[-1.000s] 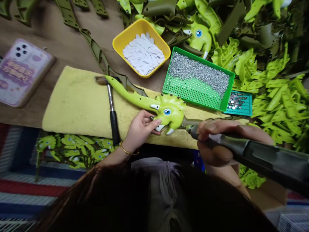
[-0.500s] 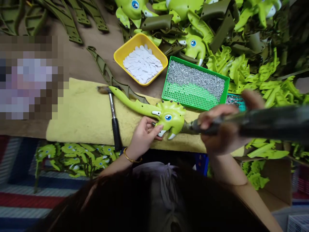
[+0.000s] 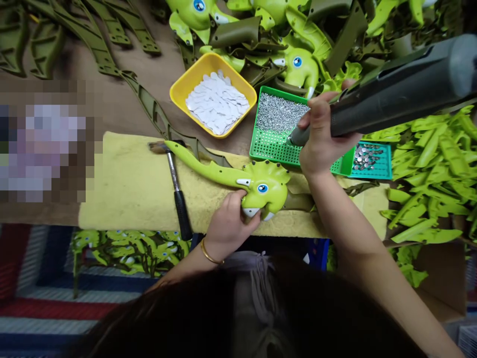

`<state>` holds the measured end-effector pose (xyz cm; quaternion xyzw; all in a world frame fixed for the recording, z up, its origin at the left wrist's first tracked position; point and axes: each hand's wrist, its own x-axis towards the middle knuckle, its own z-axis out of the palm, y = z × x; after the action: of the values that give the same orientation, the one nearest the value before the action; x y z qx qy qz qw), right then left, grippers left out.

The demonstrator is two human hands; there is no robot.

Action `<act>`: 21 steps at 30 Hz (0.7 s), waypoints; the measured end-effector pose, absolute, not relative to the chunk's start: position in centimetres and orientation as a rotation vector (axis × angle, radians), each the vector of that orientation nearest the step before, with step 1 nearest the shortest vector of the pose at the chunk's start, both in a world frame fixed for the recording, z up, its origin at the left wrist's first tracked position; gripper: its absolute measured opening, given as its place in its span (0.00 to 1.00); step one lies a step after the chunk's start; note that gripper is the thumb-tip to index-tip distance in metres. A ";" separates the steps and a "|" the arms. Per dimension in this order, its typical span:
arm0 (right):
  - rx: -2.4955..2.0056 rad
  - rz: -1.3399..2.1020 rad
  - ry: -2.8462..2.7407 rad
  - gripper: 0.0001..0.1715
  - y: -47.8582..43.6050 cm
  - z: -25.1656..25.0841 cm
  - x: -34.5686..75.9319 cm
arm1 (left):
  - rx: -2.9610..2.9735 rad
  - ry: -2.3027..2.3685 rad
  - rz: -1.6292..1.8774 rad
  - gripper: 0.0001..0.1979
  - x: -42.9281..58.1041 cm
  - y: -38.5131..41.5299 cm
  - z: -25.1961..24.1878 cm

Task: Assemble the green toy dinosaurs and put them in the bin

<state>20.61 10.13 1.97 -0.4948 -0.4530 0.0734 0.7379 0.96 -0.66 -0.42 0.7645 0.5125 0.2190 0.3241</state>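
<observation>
My left hand (image 3: pixel 231 221) grips the lower edge of a lime-green plastic dinosaur-head toy (image 3: pixel 274 186), which lies on a yellow cloth (image 3: pixel 126 184). An olive plastic strip runs out from under the toy on both sides. My right hand (image 3: pixel 322 134) is wrapped round a dark electric screwdriver (image 3: pixel 395 89). Its tip reaches over a green perforated tray (image 3: pixel 270 146) in which small silver screws (image 3: pixel 279 112) are heaped. Left of my left hand, a hammer (image 3: pixel 179 204) with a black handle rests on the cloth.
Behind the cloth stands a yellow bowl (image 3: pixel 177 92) of white flat pieces. A teal tray (image 3: pixel 387 161) with small metal discs sits right of the screws. Lime-green parts (image 3: pixel 432 189) pile up at the right; olive frames (image 3: pixel 80 30) lie at the back left.
My right hand has lifted the screwdriver off the toy's right side and carried it up and back to the screw tray. My left hand has stayed on the toy.
</observation>
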 end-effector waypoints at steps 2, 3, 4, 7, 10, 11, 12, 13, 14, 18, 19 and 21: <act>-1.128 0.143 -1.001 0.22 10.3 1.7 20.7 | 1.937 1.257 0.527 0.23 0.4 -0.3 -0.1; -1.128 0.153 -1.012 0.22 10.4 1.7 20.7 | 1.912 1.219 0.515 0.23 0.2 -0.1 0.0; -1.117 0.165 -1.023 0.22 10.5 1.8 20.7 | 1.902 1.185 0.513 0.23 0.0 0.2 0.2; -1.023 0.181 -1.026 0.21 10.3 2.9 20.6 | 1.958 1.105 0.545 0.20 -0.4 0.8 0.3; -0.846 0.213 -0.983 0.19 8.6 5.3 20.3 | 2.041 1.051 0.581 0.19 -0.5 1.2 0.1; -0.804 0.246 -0.988 0.17 7.7 6.1 20.1 | 2.053 1.044 0.588 0.19 -0.5 1.2 0.0; -0.786 0.287 -1.005 0.16 6.7 6.8 19.9 | 2.056 1.041 0.590 0.19 -0.5 1.2 -0.1; -0.794 0.327 -1.027 0.16 5.6 7.3 19.7 | 2.052 1.038 0.586 0.19 -0.5 1.3 -0.1; -0.815 0.356 -1.044 0.16 4.6 7.7 19.5 | 2.042 1.035 0.580 0.19 -0.5 1.2 -0.2; -0.910 0.390 -1.063 0.19 2.3 7.6 18.8 | 1.988 1.021 0.555 0.19 -0.6 1.3 -0.2; -0.921 0.378 -1.064 0.20 2.2 7.1 18.7 | 1.974 1.023 0.546 0.18 -0.6 1.3 -0.1; -0.922 0.383 -1.084 0.21 2.3 6.0 18.7 | 1.941 1.043 0.523 0.18 -0.6 1.3 0.1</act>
<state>18.72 2.33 5.96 -0.4205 -0.4944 0.1748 0.7404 -0.56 1.31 0.07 0.7761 0.4169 0.2090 0.4246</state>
